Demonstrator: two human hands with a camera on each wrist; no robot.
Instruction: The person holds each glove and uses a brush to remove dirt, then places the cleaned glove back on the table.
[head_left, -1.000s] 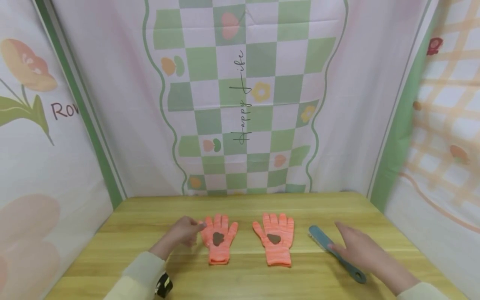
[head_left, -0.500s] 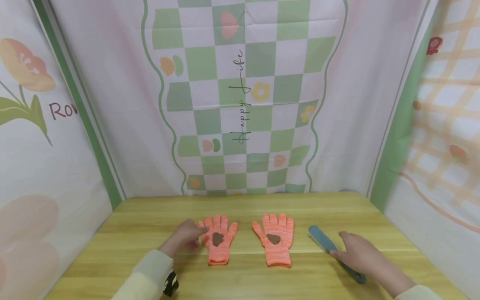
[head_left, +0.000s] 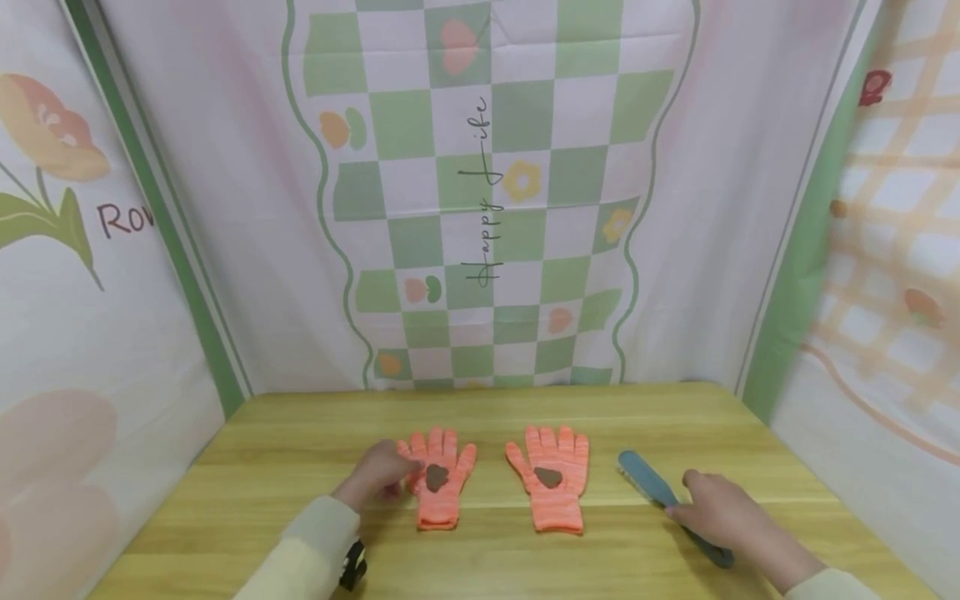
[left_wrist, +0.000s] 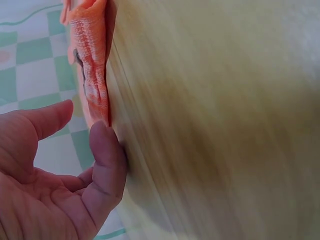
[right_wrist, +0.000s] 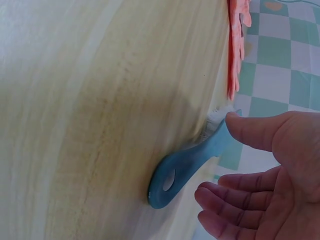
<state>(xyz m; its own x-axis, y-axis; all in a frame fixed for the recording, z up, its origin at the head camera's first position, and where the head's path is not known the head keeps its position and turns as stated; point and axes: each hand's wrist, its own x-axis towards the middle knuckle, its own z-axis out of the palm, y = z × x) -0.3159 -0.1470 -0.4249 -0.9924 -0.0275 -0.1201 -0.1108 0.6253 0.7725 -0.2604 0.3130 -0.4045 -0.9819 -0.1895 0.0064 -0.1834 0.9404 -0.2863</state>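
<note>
Two orange knitted gloves with brown palm patches lie flat side by side, the left glove and the right glove. My left hand is at the outer edge of the left glove. In the left wrist view its thumb and bent fingers are apart, with the fingertips close to the glove; contact is hard to tell. A blue-handled brush with white bristles lies slanted on the right, bristles facing the table. Over its handle hovers my right hand, thumb spread from loosely bent fingers and nothing gripped.
The wooden table carries the gloves and brush. A checkered green-and-white cloth hangs behind its far edge, and printed cloths stand at both sides. A dark device sits at my left wrist.
My left hand has moved right, closer to the left glove. My right hand has lowered slightly toward the brush handle. Gloves and brush stay in place.
</note>
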